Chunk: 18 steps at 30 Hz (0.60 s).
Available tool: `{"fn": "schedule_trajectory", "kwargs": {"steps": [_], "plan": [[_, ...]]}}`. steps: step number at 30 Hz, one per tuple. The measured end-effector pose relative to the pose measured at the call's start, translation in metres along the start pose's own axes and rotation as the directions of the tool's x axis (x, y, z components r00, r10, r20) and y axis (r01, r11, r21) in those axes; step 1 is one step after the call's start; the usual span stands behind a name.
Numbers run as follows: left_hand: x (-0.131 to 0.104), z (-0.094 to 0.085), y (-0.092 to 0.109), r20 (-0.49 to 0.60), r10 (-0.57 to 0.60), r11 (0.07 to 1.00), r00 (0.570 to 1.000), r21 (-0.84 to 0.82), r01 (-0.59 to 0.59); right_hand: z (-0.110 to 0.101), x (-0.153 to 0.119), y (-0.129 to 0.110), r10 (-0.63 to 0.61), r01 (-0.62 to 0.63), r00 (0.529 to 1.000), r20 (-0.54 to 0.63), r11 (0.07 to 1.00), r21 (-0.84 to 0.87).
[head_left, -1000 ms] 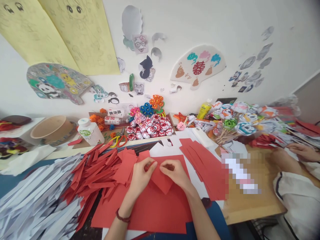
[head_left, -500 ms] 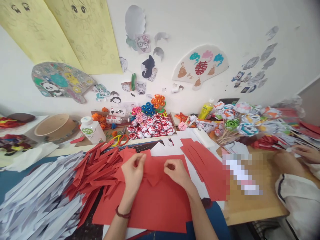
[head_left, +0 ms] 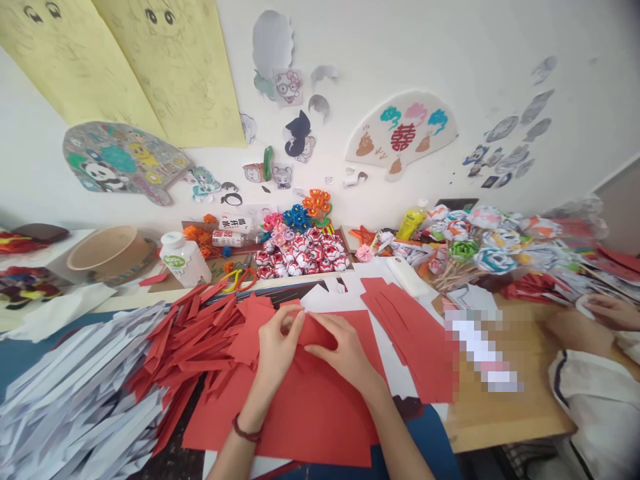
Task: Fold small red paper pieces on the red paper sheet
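Note:
My left hand (head_left: 280,339) is closed in a pinch on a small piece of red paper (head_left: 319,331). My right hand (head_left: 346,349) curves round the same piece from the right, its fingers at the top edge and its thumb lower down. The fingertips of both hands nearly meet at that top edge. Part of the piece is hidden behind the fingers, and its red blends with the large red sheets (head_left: 300,427) lying beneath my wrists. Left of my hands lies a heap of folded red paper strips (head_left: 200,340).
Folded white paper strips (head_left: 75,393) are piled at the left. More red paper (head_left: 410,340) lies at the right. Behind stand a white bottle (head_left: 185,261), scissors (head_left: 245,275) and red-and-white paper flowers (head_left: 305,253). Another person's hand (head_left: 613,312) is at the far right.
My right hand has moved left and its fingers have stretched toward my left fingertips. My left hand has shifted slightly right. The red piece has been brought up between them.

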<state>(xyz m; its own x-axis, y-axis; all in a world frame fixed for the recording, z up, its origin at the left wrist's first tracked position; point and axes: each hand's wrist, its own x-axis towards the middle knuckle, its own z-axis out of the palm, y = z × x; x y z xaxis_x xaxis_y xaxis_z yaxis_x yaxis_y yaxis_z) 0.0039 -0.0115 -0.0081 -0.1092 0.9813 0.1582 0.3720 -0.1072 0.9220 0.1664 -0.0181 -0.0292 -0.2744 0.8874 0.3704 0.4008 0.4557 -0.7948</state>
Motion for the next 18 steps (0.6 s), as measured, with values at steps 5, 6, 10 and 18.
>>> {"fn": "schedule_trajectory", "kwargs": {"steps": [5, 6, 10, 18], "plan": [[0.0014, -0.004, 0.0014, 0.253, 0.038, 0.951, 0.967, -0.306, 0.043, -0.0003, -0.0015, 0.0041, 0.067, -0.064, 0.997, -0.026, 0.995, 0.081], [0.001, -0.0037, 0.0017, 0.286, 0.058, 0.944, 0.957, -0.328, 0.041, -0.0011, -0.0013, 0.0036, 0.081, -0.078, 0.996, -0.028, 0.992, 0.103], [-0.0004, -0.0013, 0.0015, 0.292, 0.066, 0.95, 0.954, -0.312, 0.03, -0.004, -0.0007, -0.0001, 0.095, -0.094, 0.995, -0.001, 0.983, 0.161], [-0.0005, 0.0006, 0.0021, 0.235, 0.039, 0.96, 0.971, -0.279, 0.029, -0.0052, -0.0025, -0.0016, 0.069, -0.076, 0.997, 0.043, 0.981, 0.178]]}}
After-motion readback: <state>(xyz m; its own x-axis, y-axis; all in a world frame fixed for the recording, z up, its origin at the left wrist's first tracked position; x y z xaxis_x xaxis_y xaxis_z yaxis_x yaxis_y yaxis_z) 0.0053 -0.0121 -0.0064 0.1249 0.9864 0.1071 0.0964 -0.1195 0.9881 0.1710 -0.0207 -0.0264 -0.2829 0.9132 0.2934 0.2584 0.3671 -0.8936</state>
